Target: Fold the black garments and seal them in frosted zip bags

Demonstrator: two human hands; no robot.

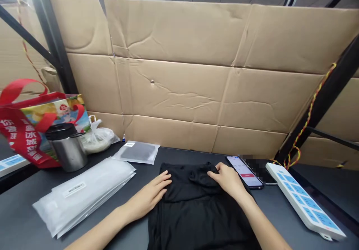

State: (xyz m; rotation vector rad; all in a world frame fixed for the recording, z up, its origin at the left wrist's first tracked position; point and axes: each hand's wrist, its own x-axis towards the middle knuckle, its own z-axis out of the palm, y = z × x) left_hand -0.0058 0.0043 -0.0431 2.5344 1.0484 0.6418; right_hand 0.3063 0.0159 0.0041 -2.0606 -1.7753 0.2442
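Observation:
A black garment [196, 216] lies on the dark table in front of me, its top part folded and bunched near the far edge. My left hand [153, 194] rests with fingers stretched out on the garment's left edge, holding nothing. At its upper right corner, my right hand [226, 177] has thumb and fingers closed around the black cloth. A phone [245, 172] with a lit screen lies just beyond my right hand. To the left is a stack of white plastic packages [86, 192] with a barcode label, and behind it a flat clear bag [138, 152] with dark contents.
A steel cup [67, 149], a red bag [28, 130] and a tied plastic bag [99, 137] stand at the left. A white power strip [305, 201] lies at the right. Cardboard [174, 78] rises behind the table [126, 235], between black metal posts.

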